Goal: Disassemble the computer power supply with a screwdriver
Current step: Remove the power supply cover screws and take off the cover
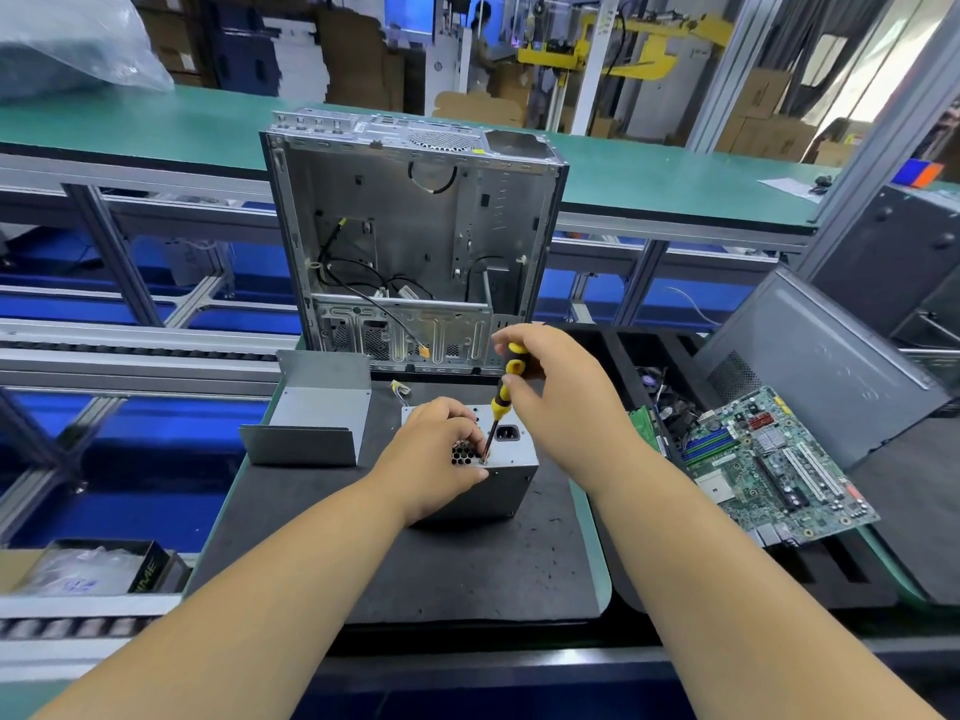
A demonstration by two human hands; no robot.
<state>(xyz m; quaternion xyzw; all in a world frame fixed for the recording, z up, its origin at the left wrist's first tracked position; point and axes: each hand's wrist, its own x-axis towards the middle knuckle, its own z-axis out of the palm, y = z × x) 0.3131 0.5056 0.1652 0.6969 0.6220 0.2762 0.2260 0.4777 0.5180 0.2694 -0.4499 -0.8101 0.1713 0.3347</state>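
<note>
On the mat (457, 563), the right hand (561, 392) grips a near-upright screwdriver (504, 392), tip down on the supply (511, 459); the left hand (436, 454) clasps the supply.

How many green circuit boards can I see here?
2: a large motherboard lying on the black tray at right, and a smaller board's edge sticking up beside it. Others may be hidden in the tray.

You are at a factory disassembly line: roller conveyor (130, 350), green benches (675, 174), stacked cartons (358, 59) (rear), stripped computer case (415, 241).
</note>
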